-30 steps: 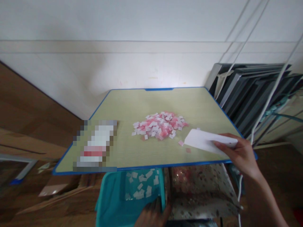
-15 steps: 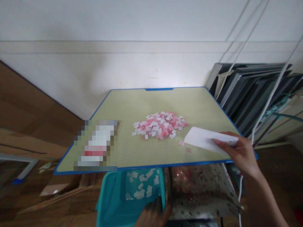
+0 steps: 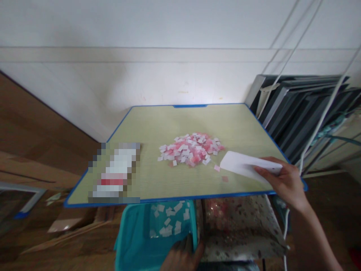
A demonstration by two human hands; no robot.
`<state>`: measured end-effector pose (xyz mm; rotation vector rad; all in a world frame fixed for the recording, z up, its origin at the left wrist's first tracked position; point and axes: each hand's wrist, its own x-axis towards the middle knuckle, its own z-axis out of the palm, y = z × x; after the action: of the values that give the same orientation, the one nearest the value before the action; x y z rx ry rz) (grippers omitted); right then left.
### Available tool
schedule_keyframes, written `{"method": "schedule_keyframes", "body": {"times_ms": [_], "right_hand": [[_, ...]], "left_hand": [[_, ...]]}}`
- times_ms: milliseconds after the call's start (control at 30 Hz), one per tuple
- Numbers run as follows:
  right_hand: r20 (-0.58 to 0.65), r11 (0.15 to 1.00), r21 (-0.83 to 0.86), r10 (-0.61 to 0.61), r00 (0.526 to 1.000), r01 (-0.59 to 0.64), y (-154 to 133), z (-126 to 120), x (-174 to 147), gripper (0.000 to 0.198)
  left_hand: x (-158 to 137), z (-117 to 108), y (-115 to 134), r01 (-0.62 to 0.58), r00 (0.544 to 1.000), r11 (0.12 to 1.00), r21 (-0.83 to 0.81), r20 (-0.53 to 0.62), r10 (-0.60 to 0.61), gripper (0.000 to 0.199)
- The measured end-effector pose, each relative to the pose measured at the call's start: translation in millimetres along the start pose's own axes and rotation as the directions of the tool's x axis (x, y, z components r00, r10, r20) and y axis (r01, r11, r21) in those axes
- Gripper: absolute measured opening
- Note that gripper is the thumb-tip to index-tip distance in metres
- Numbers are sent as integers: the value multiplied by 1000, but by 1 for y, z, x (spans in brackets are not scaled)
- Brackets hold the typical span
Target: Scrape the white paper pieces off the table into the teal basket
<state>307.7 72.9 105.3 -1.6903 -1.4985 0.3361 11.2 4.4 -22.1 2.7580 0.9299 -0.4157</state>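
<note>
Paper squares (image 3: 191, 148), pink and white: heaped on the desk (image 3: 183, 118), left of the right hand (image 3: 284, 182). White card (image 3: 244, 165): pinched in the right hand, its tip beside loose squares (image 3: 225, 178). Teal tub (image 3: 135, 244): rim apparently clasped by the left hand (image 3: 180, 258); white pieces (image 3: 166, 230) inside, ahead. Progress, judged: partial; most squares outside the tub.

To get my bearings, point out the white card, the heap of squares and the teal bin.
White card (image 3: 239, 163): head view, its broad face.
Heap of squares (image 3: 190, 149): head view, its middle.
Teal bin (image 3: 135, 230): head view, inner left wall.
</note>
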Motion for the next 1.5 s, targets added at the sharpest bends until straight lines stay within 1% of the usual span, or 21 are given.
{"method": "schedule_keyframes", "body": {"times_ms": [100, 167, 233, 300, 400, 467, 633, 667, 800, 900, 1067, 1100, 1233, 1267, 1300, 1433, 1500], "right_hand": [[16, 1000, 13, -4, 1000, 4, 2, -3, -1, 18], [13, 1000, 20, 4, 1000, -4, 4, -6, -2, 18], [54, 1000, 25, 2, 999, -4, 6, -9, -4, 17], [90, 1000, 26, 1, 996, -4, 8, -11, -5, 18], [7, 999, 39, 18, 1000, -18, 7, -11, -5, 20], [-9, 998, 51, 25, 1000, -24, 4, -8, -4, 20], [94, 1000, 22, 2, 996, -4, -6, -1, 1, 19], [100, 1000, 19, -4, 995, 2, -7, 0, 2, 20], [61, 999, 32, 2, 998, -4, -2, -2, 2, 18], [39, 999, 31, 19, 999, -20, 7, -6, 0, 18], [-120, 994, 79, 84, 989, -75, 18, -9, -3, 20], [-126, 993, 86, 89, 988, -79, 19, -10, -4, 20], [-48, 995, 52, 87, 995, -85, 20, -15, -4, 23], [-47, 995, 40, 91, 995, -89, 21, -17, -4, 23], [-62, 995, 35, 98, 993, -96, 22, -18, -4, 23], [-190, 992, 63, 120, 974, -110, 23, -15, -1, 25], [-192, 994, 63, 98, 977, -87, 17, -10, 3, 26]], "left_hand": [[1, 0, -1, 3, 1000, 1000, -7, 2, -3, 60], [2, 0, -1, 3, 1000, 1000, -22, 24, -3, 56], [1, 0, -1, 5, 999, 999, -32, 40, -4, 51], [0, 1, 0, 5, 999, 1000, -24, 36, -5, 52], [-2, 2, 1, 5, 1000, 1000, 7, 26, -5, 58], [-2, 1, 1, 6, 1000, 1000, 19, 25, -6, 58], [-1, -2, 1, 6, 1000, 1000, -2, 10, -6, 61], [-1, -2, 1, 5, 1000, 1000, -1, 6, -5, 61], [0, -1, 0, 11, 1000, 1000, 0, -11, -11, 66], [0, -2, 0, 9, 1000, 1000, -10, -10, -9, 64], [0, -6, 0, 1, 1000, 1000, 12, 1, -1, 57], [0, -6, 0, -4, 1000, 1000, 9, 3, 4, 56], [0, -1, -1, -10, 1000, 1000, -13, -5, 10, 55], [0, 0, -1, -7, 1000, 1000, -17, -6, 7, 55], [1, 1, -1, -2, 1000, 1000, -20, -3, 2, 55], [1, -1, -2, -2, 1000, 1000, -20, 22, 2, 54], [1, -3, -1, -1, 1000, 1000, -6, 23, 1, 53]]}}
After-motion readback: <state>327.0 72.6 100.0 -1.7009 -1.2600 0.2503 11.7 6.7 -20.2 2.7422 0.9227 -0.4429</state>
